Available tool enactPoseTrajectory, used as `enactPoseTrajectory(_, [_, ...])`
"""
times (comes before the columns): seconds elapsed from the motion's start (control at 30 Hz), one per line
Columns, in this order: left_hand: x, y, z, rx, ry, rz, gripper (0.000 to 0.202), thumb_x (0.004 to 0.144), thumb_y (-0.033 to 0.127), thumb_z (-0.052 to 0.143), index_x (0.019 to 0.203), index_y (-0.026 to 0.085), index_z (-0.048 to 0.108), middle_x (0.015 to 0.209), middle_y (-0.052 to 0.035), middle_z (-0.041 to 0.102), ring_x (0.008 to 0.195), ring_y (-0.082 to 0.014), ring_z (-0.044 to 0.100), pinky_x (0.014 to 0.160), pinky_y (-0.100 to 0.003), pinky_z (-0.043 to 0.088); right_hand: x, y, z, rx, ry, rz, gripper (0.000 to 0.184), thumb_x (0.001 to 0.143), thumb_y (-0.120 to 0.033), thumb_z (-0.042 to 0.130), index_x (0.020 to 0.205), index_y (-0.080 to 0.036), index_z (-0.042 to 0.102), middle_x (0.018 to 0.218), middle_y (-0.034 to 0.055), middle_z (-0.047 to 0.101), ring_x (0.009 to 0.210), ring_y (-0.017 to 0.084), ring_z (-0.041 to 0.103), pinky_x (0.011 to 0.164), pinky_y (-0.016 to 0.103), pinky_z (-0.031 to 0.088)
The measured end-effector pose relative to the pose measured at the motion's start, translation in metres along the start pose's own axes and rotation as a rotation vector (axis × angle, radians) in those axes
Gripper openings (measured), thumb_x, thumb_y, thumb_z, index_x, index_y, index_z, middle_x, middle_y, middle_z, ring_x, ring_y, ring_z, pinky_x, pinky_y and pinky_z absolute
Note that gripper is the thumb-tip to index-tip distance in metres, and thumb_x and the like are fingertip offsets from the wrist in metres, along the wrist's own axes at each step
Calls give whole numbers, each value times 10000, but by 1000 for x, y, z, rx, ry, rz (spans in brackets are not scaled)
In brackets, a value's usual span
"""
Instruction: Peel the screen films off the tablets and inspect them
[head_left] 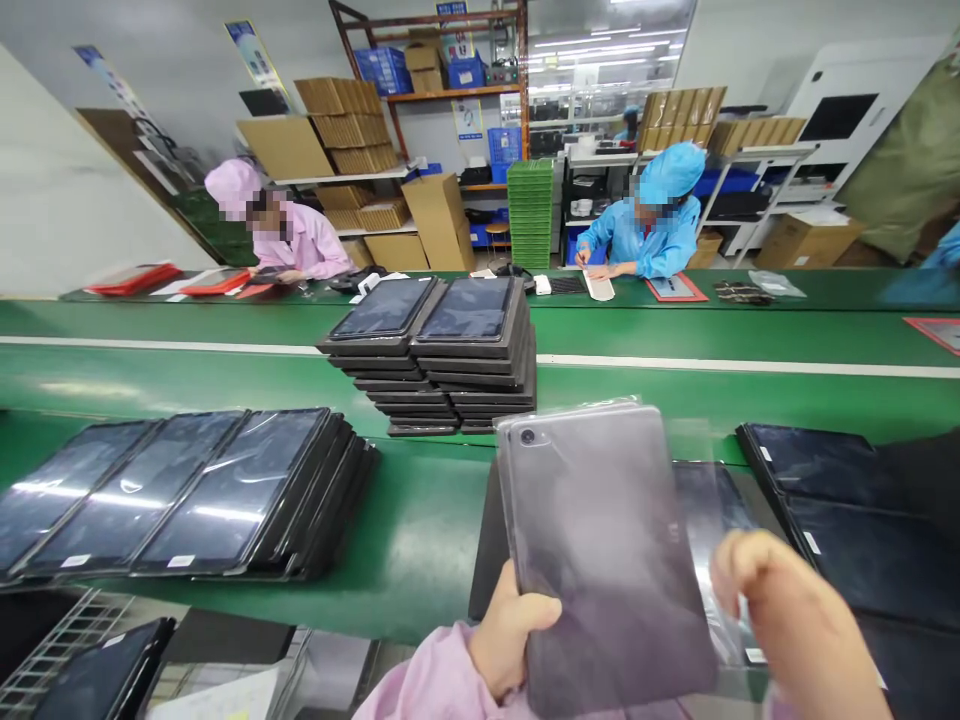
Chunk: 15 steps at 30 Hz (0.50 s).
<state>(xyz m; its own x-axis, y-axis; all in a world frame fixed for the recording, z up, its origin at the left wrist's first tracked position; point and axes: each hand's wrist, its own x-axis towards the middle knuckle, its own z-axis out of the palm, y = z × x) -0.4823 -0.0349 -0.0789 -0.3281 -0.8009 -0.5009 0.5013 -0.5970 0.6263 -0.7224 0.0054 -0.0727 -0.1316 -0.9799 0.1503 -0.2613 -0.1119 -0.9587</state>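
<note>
My left hand (514, 630) grips a grey tablet (600, 560) by its lower left side, thumb across the back. The tablet's back and camera face me, and it is inside a clear plastic bag (701, 500) whose loose edge sticks out on the right. My right hand (780, 600), slightly blurred, has its fingers curled in a pinch at that loose edge. Behind the held tablet, another tablet (712, 490) lies partly hidden, screen up.
Stacked tablets (202, 490) lie at the left, more tablets (847, 510) at the right. A taller double stack (442, 350) stands mid-bench on the green surface (420, 520). A wire rack (56, 650) is below left. Two co-workers, in pink (300, 235) and blue (652, 230), sit opposite.
</note>
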Motion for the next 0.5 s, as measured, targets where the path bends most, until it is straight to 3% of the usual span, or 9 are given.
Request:
enactPoseTrajectory(0.07, [1,3,-1,-1,67,-16,406,384,123,648,786,150,605,640,-48,671,565,-214,607,529,-327,472,14,-3,0,6,188,138,280,745,-461,527,856,-215,601,667,40,601,430,140,486,409,280,433])
enactPoseTrajectory(0.1, [0,4,-1,-2,86,-21,412,385,126,650,794,150,606,649,-50,677,570,-216,611,532,-326,475,19,-5,5,-20,206,202,355,691,-465,574,932,-204,591,738,48,624,437,134,487,424,282,444])
enactPoseTrajectory(0.17, [-4,9,-1,4,127,-31,427,386,151,685,806,149,607,669,-53,687,589,-223,625,545,-326,482,24,-12,21,-56,62,317,472,655,-484,594,1018,-184,575,838,68,647,504,152,530,508,312,486])
enactPoseTrajectory(0.23, [-9,17,-3,22,212,-37,418,384,205,737,774,149,601,628,-42,676,561,-215,623,536,-314,482,24,-17,37,-16,-123,379,472,700,-534,543,997,-171,589,834,76,660,604,193,582,586,340,508])
enactPoseTrajectory(0.3, [-14,30,-10,61,337,-46,397,386,250,762,728,148,589,548,-27,646,482,-195,594,487,-297,467,23,-20,42,75,-173,408,486,727,-583,510,956,-164,603,846,91,670,730,234,619,642,355,518])
enactPoseTrajectory(0.4, [-22,56,-29,106,499,31,367,398,209,734,731,143,594,507,-11,632,419,-173,560,432,-270,444,22,-23,28,173,-62,410,544,701,-609,534,991,-154,602,900,114,681,826,263,641,703,369,529])
enactPoseTrajectory(0.5, [-29,77,-51,95,613,178,372,378,138,682,742,144,606,541,4,646,461,-176,583,450,-258,457,26,-30,21,-89,17,309,565,772,-448,482,1251,-150,497,993,127,677,895,265,646,775,384,521])
